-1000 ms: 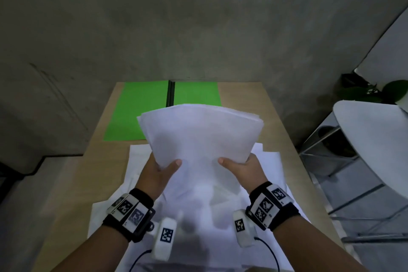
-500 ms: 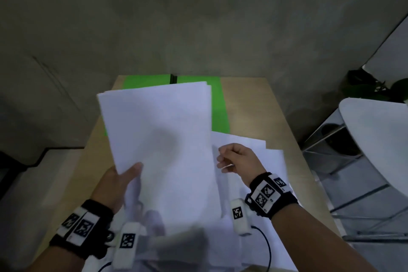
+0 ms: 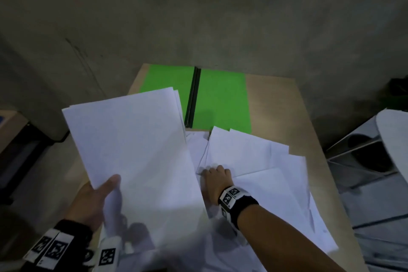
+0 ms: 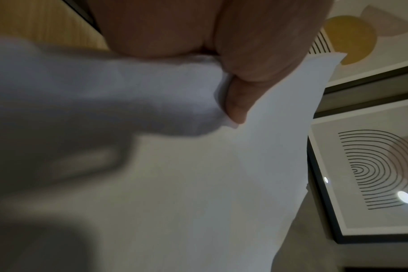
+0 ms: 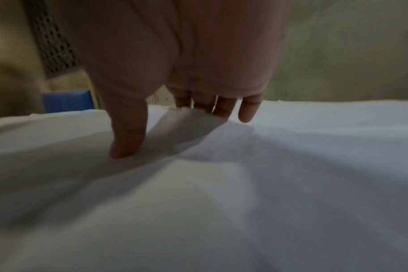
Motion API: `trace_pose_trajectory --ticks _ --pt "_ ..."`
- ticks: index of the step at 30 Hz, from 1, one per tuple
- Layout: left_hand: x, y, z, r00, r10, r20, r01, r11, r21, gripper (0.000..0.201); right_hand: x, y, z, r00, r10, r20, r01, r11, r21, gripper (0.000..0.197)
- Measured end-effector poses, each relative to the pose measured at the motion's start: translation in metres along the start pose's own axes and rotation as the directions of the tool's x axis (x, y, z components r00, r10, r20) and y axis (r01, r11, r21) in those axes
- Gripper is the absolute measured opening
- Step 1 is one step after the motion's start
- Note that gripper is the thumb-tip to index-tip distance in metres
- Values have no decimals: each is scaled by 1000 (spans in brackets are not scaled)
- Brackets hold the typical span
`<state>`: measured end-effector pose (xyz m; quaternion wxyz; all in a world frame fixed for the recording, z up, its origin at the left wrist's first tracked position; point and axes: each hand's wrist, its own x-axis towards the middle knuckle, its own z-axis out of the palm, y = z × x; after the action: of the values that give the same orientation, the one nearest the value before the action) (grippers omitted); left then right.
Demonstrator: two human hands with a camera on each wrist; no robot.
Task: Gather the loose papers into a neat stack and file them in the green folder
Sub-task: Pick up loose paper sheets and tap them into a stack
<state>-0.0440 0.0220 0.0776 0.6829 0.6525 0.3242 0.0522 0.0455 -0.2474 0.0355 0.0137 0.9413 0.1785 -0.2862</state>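
Note:
My left hand (image 3: 99,192) grips a stack of white papers (image 3: 136,150) by its near left corner and holds it tilted above the table, thumb on top. The left wrist view shows that thumb (image 4: 235,103) pinching the stack (image 4: 198,184). My right hand (image 3: 217,174) rests on the loose papers (image 3: 265,161) spread over the table's near right. Its thumb (image 5: 126,145) and fingertips (image 5: 221,110) press down on a sheet, which buckles up slightly between them. The green folder (image 3: 220,99) lies open at the far edge, partly hidden by the held stack.
The wooden table (image 3: 276,106) ends against a grey wall. A white chair (image 3: 393,139) stands close on the right, with a dark plant behind it. A cardboard box (image 3: 8,126) sits low on the left. Framed pictures (image 4: 373,174) hang on the wall.
My right hand let go of the stack and came down onto the loose sheets. The left hand alone swung the stack to the left and turned it lengthwise.

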Motion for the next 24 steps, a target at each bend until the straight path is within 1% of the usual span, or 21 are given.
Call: trace_pose_trajectory --ticks 2,4,6,7,9,11,13,16,17,19,21,24 --pt "-1 -1 1 1000 -12 6 12 1000 -3 25 2 0 2 999 -27 -28 27 1000 2 54" --pt "-3 0 2 1000 -22 9 22 1000 -1 32 4 5 2 994 -66 -84 70 997 42 42" --pt "-3 1 3 1000 -12 8 12 1000 13 32 3 20 -4 997 -65 -52 72 986 150 39" --pt "-3 1 5 1000 -12 7 12 1000 15 29 1 31 -9 999 -51 -11 52 983 174 41" --pt "-4 2 7 1000 -5 17 5 1000 13 21 -3 57 -18 999 1 39 -6 990 144 47" --pt "-4 3 9 1000 2 17 -2 1000 20 18 -7 82 -21 998 53 29 -55 997 58 50" --pt "-4 2 10 1000 0 18 0 1000 21 22 -11 97 -15 996 88 11 -88 996 27 56" --pt "-3 0 10 1000 3 26 -4 1000 27 30 -15 105 0 995 98 4 -98 995 9 85" --pt "-4 0 10 1000 -2 30 2 1000 27 31 -15 104 5 995 99 6 -99 995 -23 90" --pt "-3 -2 10 1000 4 28 -5 999 40 29 -14 104 11 993 116 19 -114 991 -66 90" --pt "-2 -4 9 1000 -4 23 3 999 41 28 -12 104 11 990 138 41 -135 988 -68 88" --pt "1 -10 4 999 -33 18 32 999 38 30 -11 105 8 982 173 81 -169 984 -52 92"
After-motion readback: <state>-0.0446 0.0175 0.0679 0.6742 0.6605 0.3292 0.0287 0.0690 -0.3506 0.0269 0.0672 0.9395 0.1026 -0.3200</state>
